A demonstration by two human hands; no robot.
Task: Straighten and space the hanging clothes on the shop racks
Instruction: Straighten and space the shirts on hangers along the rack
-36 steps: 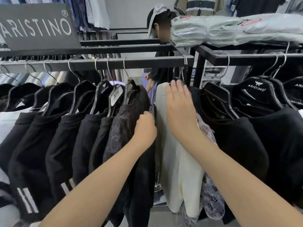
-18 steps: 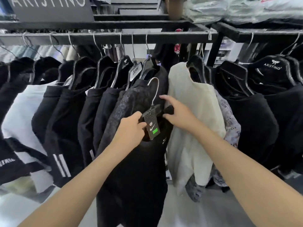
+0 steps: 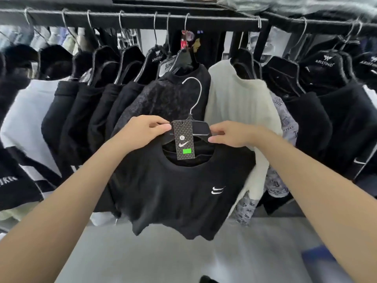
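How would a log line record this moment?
item: black T-shirt on hanger | left hand: grips hanger | right hand: grips hanger | hook: off rail

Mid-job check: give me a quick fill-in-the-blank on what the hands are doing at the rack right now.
1. The left hand and right hand grip the black T-shirt's hanger, whose hook is ___ (on/off) the rail.
2. The tag at the collar bears a ___ sticker.
3. The T-shirt's white chest logo lies nearer the ___ hand.
Missing words: off; green; right.
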